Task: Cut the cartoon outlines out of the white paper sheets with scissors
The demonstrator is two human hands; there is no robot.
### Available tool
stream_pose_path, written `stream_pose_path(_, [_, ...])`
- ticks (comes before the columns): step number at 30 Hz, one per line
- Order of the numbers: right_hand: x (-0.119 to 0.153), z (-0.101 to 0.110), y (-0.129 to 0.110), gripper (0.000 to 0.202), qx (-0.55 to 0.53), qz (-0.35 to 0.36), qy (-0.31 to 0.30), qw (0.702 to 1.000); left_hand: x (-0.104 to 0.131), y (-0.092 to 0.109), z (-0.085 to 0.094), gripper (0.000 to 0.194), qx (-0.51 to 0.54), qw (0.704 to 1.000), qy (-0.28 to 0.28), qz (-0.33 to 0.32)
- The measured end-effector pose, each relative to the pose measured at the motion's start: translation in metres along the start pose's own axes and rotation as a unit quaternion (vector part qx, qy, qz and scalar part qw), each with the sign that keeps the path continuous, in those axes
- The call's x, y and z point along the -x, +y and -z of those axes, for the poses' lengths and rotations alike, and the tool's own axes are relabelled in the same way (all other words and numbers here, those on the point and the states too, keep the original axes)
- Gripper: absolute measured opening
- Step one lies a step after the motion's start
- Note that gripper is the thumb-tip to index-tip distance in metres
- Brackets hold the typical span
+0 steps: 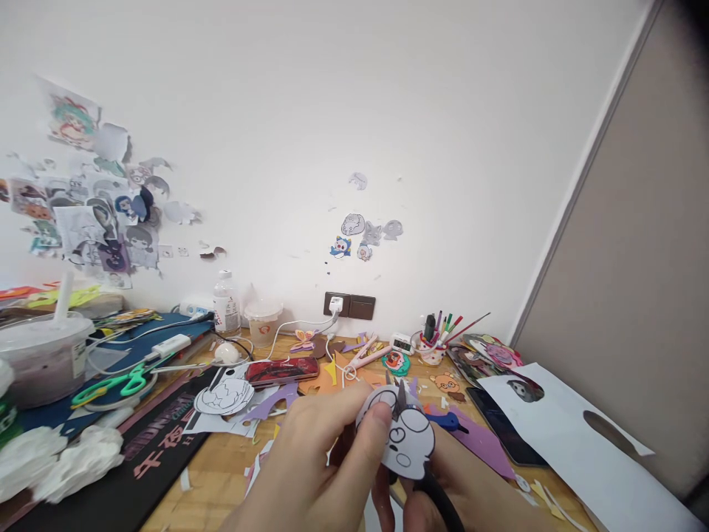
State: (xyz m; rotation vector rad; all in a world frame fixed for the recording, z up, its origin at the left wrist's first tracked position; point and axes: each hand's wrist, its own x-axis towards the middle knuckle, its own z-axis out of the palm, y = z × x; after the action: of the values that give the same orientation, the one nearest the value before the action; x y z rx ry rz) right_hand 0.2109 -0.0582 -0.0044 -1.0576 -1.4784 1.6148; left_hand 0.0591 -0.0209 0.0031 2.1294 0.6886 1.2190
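Observation:
A white paper cutout (410, 442) with a black-line cartoon face is pinched between the thumb and fingers of my left hand (332, 451), near the bottom centre. Behind and below it, my right hand (451, 469) is closed on scissors with black handles (437, 502). The tips of the blades show above the cutout's top edge, between its rounded parts. Most of the right fingers are hidden by the paper and the handles.
Purple paper (481, 440), a dark tablet (507, 425) and a white sheet with holes (587, 451) lie to the right. On the left are green scissors (119, 384), a lidded cup (44, 362) and crumpled tissues (83, 462). A red-screened phone (282, 371) lies behind my hands.

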Motion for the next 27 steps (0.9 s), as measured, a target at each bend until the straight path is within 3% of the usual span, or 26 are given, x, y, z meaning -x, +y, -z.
stream_pose_path(6, [0.0, 0.0, 0.004, 0.013, 0.085, 0.071, 0.015, 0.994, 0.003, -0.003, -0.001, 0.034, -0.034, 0.999, 0.0, -0.015])
stream_pose_path(11, [-0.002, 0.004, 0.01, 0.017, 0.061, 0.05, 0.014, 0.997, 0.001, -0.004, 0.001, 0.035, -0.001, 1.0, -0.019, -0.005])
stream_pose_path(18, [-0.002, 0.009, 0.013, 0.022, 0.059, 0.04, -0.001, 0.997, -0.002, -0.009, 0.006, 0.034, -0.05, 0.996, -0.067, 0.02])
stream_pose_path(27, [-0.003, 0.01, 0.01, 0.012, 0.096, 0.058, 0.008, 0.994, -0.003, -0.009, 0.007, 0.035, -0.019, 0.996, -0.085, 0.031])
